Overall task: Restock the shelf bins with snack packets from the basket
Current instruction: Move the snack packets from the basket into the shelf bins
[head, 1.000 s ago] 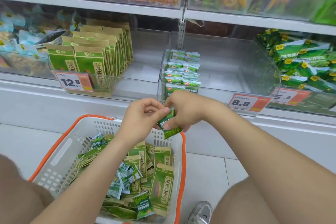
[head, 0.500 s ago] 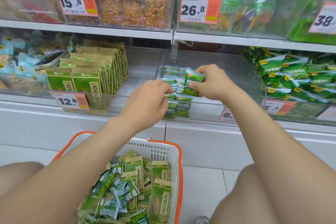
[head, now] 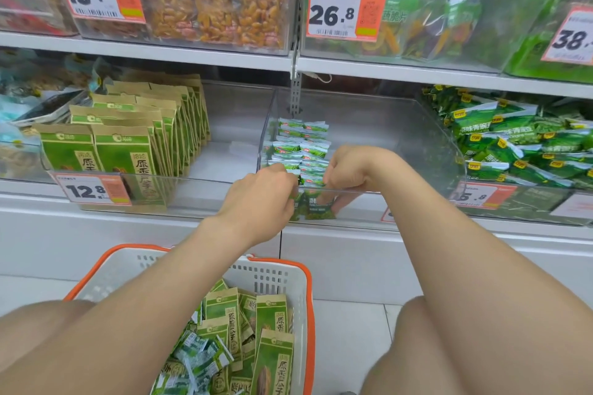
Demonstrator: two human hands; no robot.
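Nowhere near done tbh: left hand (head: 260, 199) and right hand (head: 349, 170) both pinch small green packets (head: 313, 206) at the front of the clear bin (head: 385, 125) mid-frame, which holds one short row, while the basket (head: 306, 282) at the bottom is loaded with more.

The clear middle bin (head: 369, 125) on the lower shelf holds small green-and-white packets (head: 301, 151), stood on edge in two neat rows along its left side, from the near wall toward the back. The clear bin to its left (head: 231, 119) carries upright tan-and-green packets (head: 122, 151) in rows. On the near floor, a white basket with an orange rim (head: 306, 279) holds a loose jumble of both kinds.
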